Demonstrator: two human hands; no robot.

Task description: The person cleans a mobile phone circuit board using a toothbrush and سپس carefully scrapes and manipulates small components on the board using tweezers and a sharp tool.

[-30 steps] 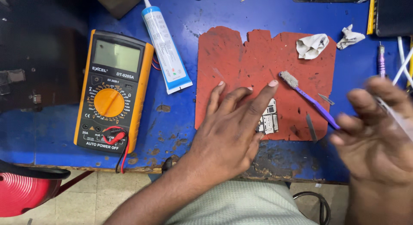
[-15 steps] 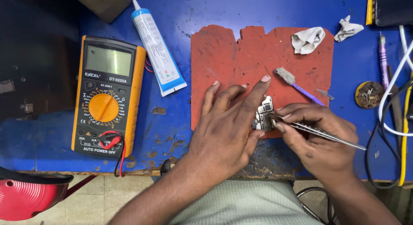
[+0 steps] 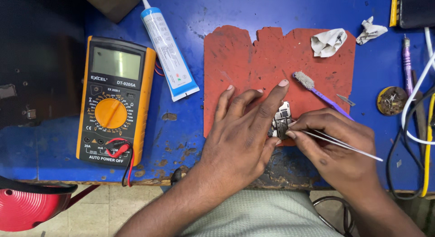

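Fingers (image 3: 272, 110) of your left hand (image 3: 240, 137) press flat on a small, light, likely fragile circuit board (image 3: 282, 121) at the red mat's (image 3: 253, 60) six o'clock edge, while your right hand (image 3: 335, 146) pinches thin tweezers (image 3: 340, 144), best gripping the board's edges.

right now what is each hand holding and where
Right hand pinches metal tweezers near their tips. Left hand grips nothing; it presses the small circuit board onto the red mat.

Left hand (image 3: 242, 132) flat on small circuit board (image 3: 282, 121) atop red mat (image 3: 253, 60), right hand (image 3: 333, 144) pinching tweezers (image 3: 344, 146) at board's edge, yellow multimeter (image 3: 115, 101) w/ glue tube (image 3: 167, 48) nearby, blue table (image 3: 181, 132).
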